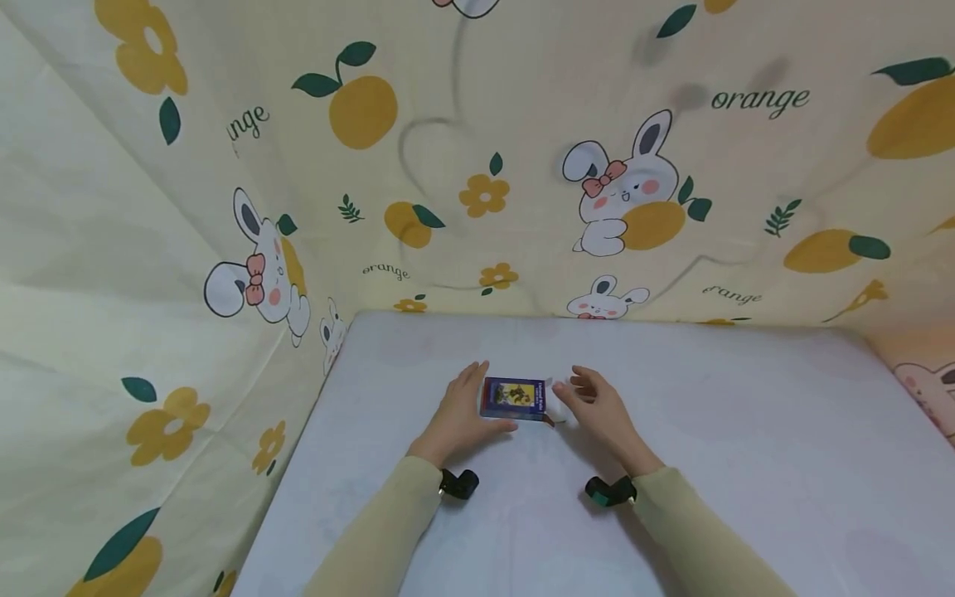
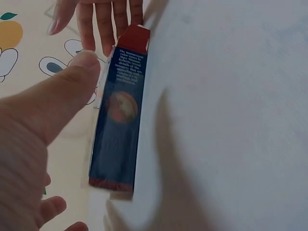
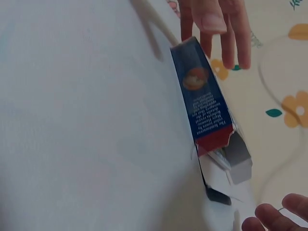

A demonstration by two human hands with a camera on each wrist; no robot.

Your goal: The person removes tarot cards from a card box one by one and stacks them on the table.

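A small dark blue card box (image 1: 513, 398) with a yellow picture on its top face lies on the white table. Its right end is unfolded: in the right wrist view the flaps (image 3: 239, 161) stick out, and something thin shows inside the mouth. My left hand (image 1: 458, 419) is spread around the box's left end, thumb apart from the fingers; whether it touches the box I cannot tell. Just off the unfolded end, my right hand (image 1: 606, 414) hovers with loosely bent fingers and holds nothing. Printed text and a round picture mark the box's side (image 2: 120, 106).
The white tabletop (image 1: 746, 464) stretches out around both hands. Behind it and along the left side hangs a cream cloth (image 1: 522, 99) printed with rabbits, oranges and flowers. A black wrist camera (image 1: 458, 483) sits on the left wrist, another wrist camera (image 1: 610, 491) on the right.
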